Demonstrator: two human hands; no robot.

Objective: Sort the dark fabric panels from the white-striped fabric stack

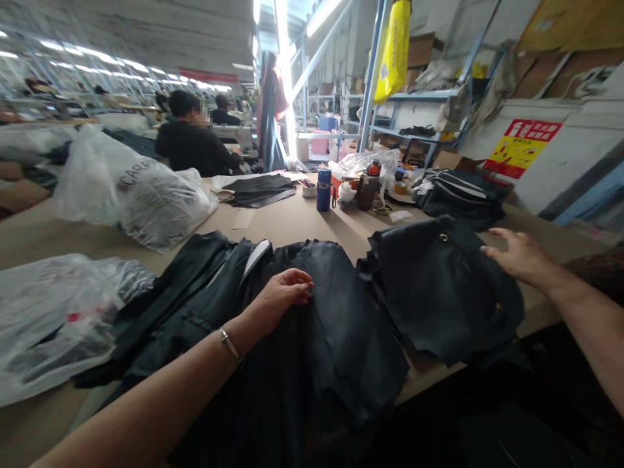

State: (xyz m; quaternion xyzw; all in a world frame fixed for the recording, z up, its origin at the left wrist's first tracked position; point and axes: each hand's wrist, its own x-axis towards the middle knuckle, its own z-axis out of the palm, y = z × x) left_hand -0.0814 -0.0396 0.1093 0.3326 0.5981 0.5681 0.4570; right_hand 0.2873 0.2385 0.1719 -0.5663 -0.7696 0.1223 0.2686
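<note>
From my end, the work looks partway along. Dark pieces lie in a middle stack (348, 312) and a right stack (433, 292) at the near edge, with a looser left pile (180, 305) beside them. The right stack's top piece shows a metal ring (443, 238); I can't count which pieces are finished, but plenty seem left to handle. My left hand (280, 296) is over the middle stack, fingers loosely curled; I can't tell whether they pinch cloth. My right hand (519, 257) is open at the right stack's far right edge.

The tan table (287, 219) bears plastic bags (117, 182) on the left and, farther off, a blue bottle (324, 190) and more dark cloth (266, 190). Beyond, a co-worker (195, 146) sits under bright lamps (286, 84); shelves (424, 95) stand far right.
</note>
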